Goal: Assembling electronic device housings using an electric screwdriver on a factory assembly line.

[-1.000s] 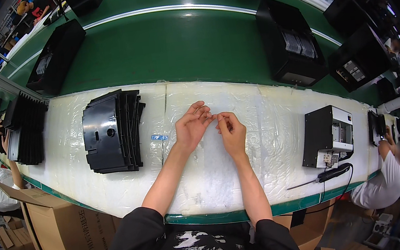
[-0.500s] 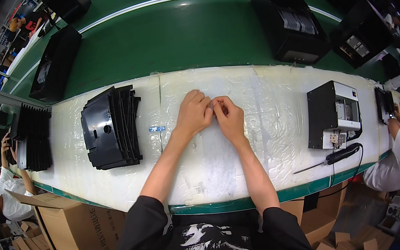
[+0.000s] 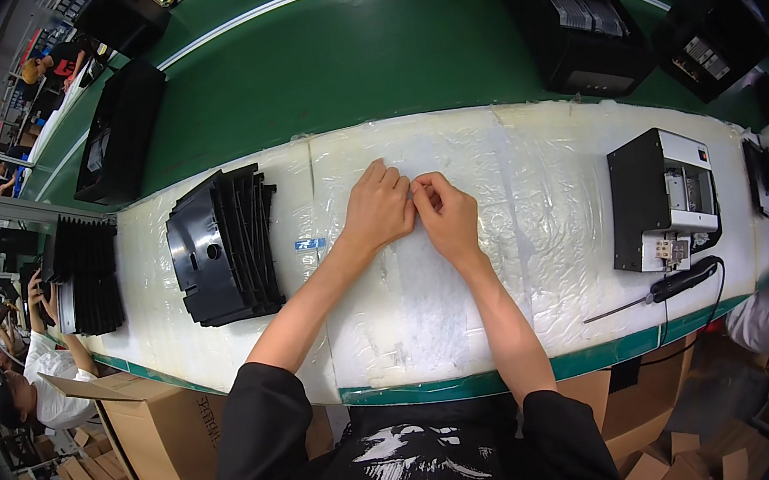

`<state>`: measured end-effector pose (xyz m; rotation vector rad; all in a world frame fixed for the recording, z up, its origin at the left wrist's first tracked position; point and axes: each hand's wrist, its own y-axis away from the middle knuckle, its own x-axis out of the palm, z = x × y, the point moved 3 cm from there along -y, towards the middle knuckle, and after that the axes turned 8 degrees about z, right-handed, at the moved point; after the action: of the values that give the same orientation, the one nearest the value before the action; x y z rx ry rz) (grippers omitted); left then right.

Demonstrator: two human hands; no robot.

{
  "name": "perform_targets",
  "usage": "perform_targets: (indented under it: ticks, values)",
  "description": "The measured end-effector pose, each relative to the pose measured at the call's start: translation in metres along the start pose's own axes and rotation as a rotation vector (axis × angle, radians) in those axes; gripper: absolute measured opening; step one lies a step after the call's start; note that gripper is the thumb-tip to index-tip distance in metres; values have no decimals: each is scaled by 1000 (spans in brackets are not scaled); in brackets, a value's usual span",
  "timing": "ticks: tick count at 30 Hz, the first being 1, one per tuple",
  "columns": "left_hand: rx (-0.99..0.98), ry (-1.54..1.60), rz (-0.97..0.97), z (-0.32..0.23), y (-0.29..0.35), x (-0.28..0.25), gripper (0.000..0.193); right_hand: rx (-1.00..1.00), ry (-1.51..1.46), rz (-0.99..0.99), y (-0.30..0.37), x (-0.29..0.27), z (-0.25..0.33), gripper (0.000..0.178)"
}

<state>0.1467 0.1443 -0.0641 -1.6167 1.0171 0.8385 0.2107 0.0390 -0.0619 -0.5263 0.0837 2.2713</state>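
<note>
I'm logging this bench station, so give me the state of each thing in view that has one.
left hand: fingers curled, fingertips meeting the right hand's, whatever they pinch too small to tell
right hand: curled, resting on the padded bench
stack of black plastic panels: standing on edge, leaning together
black and silver unit: on the bench, open side showing
electric screwdriver: lying flat, unheld, cable attached

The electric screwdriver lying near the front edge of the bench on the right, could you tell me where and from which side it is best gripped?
Grip the electric screwdriver round its thick black body, coming down from above with the right hand. It lies flat, thin bit pointing left and cable leaving its right end, so the middle is likely the barest part. The box-shaped unit sits just behind it.
</note>
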Motion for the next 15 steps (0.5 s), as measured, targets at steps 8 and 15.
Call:
perform_targets:
  ticks: [8, 15]
  values:
    - [42, 70, 2, 5, -1, 1, 11, -10, 32, -10, -1, 2, 0, 11]
    - [43, 50, -52, 1, 2, -2, 8, -11, 18, -3, 1, 2, 1, 12]
